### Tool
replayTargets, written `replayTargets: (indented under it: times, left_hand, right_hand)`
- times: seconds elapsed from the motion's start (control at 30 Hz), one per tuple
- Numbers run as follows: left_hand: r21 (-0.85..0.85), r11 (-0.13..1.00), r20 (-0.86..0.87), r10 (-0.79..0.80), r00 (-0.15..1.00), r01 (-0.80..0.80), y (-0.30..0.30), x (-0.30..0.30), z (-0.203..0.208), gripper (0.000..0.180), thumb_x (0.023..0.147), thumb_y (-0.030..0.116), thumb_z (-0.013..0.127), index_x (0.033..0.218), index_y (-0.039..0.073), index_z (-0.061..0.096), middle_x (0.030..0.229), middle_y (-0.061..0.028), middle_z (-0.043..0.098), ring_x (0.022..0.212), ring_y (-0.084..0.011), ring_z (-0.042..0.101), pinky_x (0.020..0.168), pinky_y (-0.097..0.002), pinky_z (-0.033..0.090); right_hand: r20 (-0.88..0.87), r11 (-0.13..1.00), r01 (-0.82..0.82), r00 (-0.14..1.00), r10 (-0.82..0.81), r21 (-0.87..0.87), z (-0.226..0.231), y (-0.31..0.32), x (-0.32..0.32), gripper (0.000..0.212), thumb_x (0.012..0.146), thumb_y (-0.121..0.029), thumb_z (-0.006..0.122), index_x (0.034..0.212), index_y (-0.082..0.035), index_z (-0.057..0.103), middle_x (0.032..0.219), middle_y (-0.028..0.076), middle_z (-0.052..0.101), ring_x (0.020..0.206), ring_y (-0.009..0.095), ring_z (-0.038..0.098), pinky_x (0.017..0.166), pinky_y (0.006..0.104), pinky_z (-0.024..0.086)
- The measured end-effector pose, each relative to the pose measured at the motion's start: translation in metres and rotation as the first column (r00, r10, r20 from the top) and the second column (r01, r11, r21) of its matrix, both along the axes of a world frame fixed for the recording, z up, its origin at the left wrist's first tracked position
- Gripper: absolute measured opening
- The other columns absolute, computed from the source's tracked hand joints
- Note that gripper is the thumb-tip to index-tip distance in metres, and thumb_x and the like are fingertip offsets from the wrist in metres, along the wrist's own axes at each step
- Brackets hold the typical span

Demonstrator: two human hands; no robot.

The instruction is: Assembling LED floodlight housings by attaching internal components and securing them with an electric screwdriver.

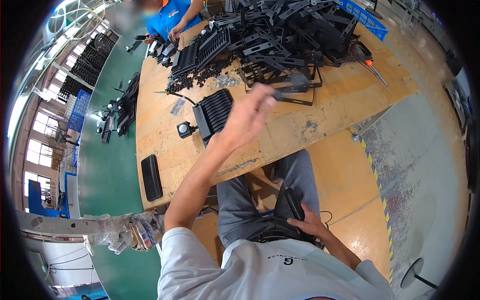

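My left hand (248, 116) reaches over the wooden table, fingers pinched at the end of a black metal bracket (295, 101); motion blurs the fingers and part of the bracket. Under and beside that forearm lies a black finned floodlight (217, 111) with a cable, and a small black sensor (185, 129) with a white dome sits at its left. Down at my lap, my right hand (311, 223) is wrapped round a black power screwdriver (294, 204), held upright against my thigh. Its tip cannot be made out.
Black brackets (285, 37) are heaped at the table's far side, with loose dark screws (200, 75) and silver ones (226, 81) nearby. An orange-handled screwdriver (374, 70) lies right. A phone (151, 177) rests near-left. Beyond, a co-worker in blue (172, 20) handles parts beside the green bench (100, 185).
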State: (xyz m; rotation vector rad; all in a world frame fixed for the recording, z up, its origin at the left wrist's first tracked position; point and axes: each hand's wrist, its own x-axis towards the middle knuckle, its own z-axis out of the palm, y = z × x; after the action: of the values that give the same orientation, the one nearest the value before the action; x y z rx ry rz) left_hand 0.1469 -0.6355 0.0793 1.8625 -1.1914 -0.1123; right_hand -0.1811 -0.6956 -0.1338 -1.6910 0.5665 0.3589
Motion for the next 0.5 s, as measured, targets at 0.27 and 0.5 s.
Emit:
replayTargets:
  times: [0.27,0.5]
  left_hand:
    - [-0.129,0.974,0.244,0.214,0.946,-0.187,0.062,0.072,0.046,0.022,0.101,0.011,0.054,0.115,0.000,0.066,0.080,-0.0064,0.062,0.073,-0.0158,0.058,0.068,-0.0302,0.048]
    - [0.187,0.943,0.694,-0.326,0.642,0.276,0.047,0.093,0.037,0.028,0.081,-0.003,0.056,0.105,0.002,0.071,0.095,-0.0136,0.070,0.090,-0.0327,0.065,0.087,-0.0417,0.051]
  right_hand:
    - [-0.024,0.983,-0.120,0.993,0.118,-0.136,-0.002,0.020,0.016,0.105,0.079,-0.054,0.078,0.147,0.013,0.035,0.136,0.035,0.054,0.128,0.042,0.055,0.107,0.0407,0.044]
    - [-0.044,0.984,-0.117,0.993,0.112,-0.132,0.001,0.031,0.026,0.100,0.079,-0.053,0.078,0.145,0.011,0.039,0.136,0.034,0.055,0.128,0.042,0.055,0.107,0.0403,0.044]
